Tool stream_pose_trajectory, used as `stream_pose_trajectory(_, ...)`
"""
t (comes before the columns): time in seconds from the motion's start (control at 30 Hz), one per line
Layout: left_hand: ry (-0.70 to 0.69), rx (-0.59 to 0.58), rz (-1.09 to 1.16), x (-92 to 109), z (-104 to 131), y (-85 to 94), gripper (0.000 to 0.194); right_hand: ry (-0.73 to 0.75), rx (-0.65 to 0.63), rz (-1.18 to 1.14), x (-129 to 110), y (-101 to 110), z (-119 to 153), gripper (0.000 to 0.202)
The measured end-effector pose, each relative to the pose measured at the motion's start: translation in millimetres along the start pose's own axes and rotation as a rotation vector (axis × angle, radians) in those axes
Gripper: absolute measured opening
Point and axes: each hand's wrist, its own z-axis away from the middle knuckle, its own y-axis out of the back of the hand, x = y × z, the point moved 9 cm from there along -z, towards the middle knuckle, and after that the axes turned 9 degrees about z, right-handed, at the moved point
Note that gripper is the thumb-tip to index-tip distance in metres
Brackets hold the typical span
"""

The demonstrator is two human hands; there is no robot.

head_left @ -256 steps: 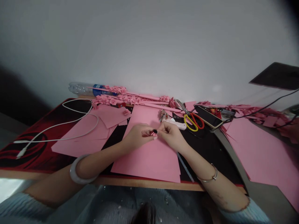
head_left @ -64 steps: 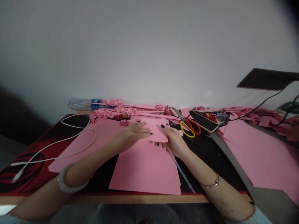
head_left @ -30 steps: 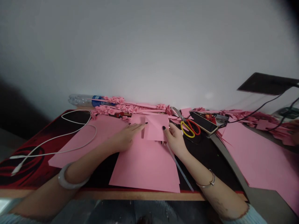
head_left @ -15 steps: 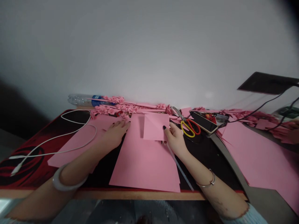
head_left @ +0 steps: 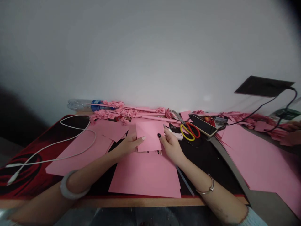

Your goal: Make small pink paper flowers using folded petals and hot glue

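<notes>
A small square of pink paper (head_left: 150,133) is held up between both hands, above a large sheet of pink paper (head_left: 143,175). My left hand (head_left: 131,142) grips its left edge, thumb on the front and fingers behind. On the right edge, my right hand (head_left: 171,144) pinches it the same way, its dark-nailed thumb on the face. Fingertips show below the square's lower edge. A thin translucent strip (head_left: 185,182) lies beside the large sheet, partly under my right forearm.
Scissors (head_left: 188,130) with yellow and red handles and a phone (head_left: 203,125) lie to the right. Folded pink paper flowers (head_left: 117,113) line the wall beside a plastic bottle (head_left: 81,104). A white cable (head_left: 70,155) loops at left; more pink sheets (head_left: 256,160) lie at right.
My left hand has come off the table and taken the left edge of the pink square. The square has moved slightly left and toward me, still in my right hand.
</notes>
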Motion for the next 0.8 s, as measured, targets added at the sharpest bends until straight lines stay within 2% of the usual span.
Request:
stream_pose_trajectory(0.1,0.148,-0.052,0.337,-13.3,1.4,-9.9,0.033,-0.006,0.01,0.1,1.2,2.9,2.4,0.028)
stream_pose_trajectory(0.2,0.185,0.008,0.462,-15.9,2.0,-5.8,0.027,0.024,0.025,0.217,-2.4,7.1,3.2,0.034)
stream_pose_trajectory(0.37,0.213,0.095,0.478,-22.0,2.0,0.1,0.027,0.177,0.081,0.451,-20.0,10.5,5.5,0.028)
stream_pose_trajectory(0.43,0.244,0.103,0.46,-25.0,3.1,-0.8,0.032,0.201,0.054,0.487,-22.2,6.0,7.9,0.027)
stream_pose_trajectory(0.6,0.285,0.036,0.416,-22.4,5.7,-7.5,0.04,0.154,-0.046,0.524,-14.0,-8.8,15.7,0.022)
stream_pose_trajectory(0.8,0.358,-0.055,0.394,-31.1,3.3,-11.3,0.046,0.096,-0.046,0.484,-6.1,-16.1,19.8,0.019)
